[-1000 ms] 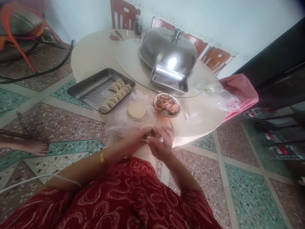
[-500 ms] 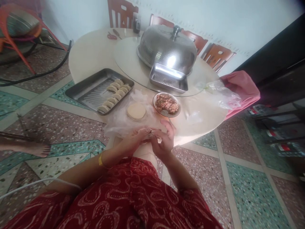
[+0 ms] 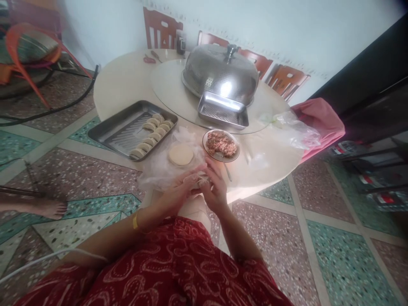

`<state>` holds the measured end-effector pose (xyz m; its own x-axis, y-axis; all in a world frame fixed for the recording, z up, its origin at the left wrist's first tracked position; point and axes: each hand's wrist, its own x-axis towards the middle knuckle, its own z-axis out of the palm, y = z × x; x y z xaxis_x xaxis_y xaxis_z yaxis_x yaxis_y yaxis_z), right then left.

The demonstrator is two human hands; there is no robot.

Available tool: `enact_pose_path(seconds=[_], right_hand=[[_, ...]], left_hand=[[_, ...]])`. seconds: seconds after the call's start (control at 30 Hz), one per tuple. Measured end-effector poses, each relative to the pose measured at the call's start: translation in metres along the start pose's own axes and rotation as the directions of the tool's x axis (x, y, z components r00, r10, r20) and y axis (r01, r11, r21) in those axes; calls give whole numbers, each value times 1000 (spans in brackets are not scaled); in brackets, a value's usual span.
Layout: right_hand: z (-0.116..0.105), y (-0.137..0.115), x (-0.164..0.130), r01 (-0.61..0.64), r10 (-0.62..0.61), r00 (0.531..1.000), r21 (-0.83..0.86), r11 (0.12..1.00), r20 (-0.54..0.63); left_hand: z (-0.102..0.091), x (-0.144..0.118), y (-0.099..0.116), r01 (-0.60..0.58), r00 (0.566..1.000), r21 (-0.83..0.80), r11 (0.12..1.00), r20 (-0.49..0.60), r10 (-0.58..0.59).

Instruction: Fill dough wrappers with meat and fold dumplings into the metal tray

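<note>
Left hand [image 3: 177,193] and right hand [image 3: 216,187] meet, fingers pinched together on a pale folded dough dumpling [image 3: 201,181], near the round bowl of minced filling [image 3: 221,144].

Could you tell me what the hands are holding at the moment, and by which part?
Both the left hand and right hand hold one dumpling between them, fingers pinching its edge; the exact spot is too small to tell.
</note>
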<state>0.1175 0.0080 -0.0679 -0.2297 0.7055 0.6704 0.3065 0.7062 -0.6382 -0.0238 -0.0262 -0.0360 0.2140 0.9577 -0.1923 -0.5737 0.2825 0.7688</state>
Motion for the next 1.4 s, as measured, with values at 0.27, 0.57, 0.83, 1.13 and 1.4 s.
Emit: enact_pose_path(seconds=[0.27,0.57,0.83,1.13,1.4], right_hand=[[4,-5,6,21,-17,999,108,994,-37],[6,-14,8,-59,83,990,195,979,-117],[11,-23,9,-336,356,935,342,878,6],[15,-16,6,-413,386,910,429,803,152],[17,-20,13,-416,402,908,390,822,122]], left_hand=[[-5,-1,-1,-14,999,28,1000,49,12],[-11,0,26,-290,956,419,860,89,279],[-27,2,34,-245,958,609,754,30,287],[-34,2,38,-213,960,598,773,-19,280],[-43,0,42,-278,943,678,680,60,326]])
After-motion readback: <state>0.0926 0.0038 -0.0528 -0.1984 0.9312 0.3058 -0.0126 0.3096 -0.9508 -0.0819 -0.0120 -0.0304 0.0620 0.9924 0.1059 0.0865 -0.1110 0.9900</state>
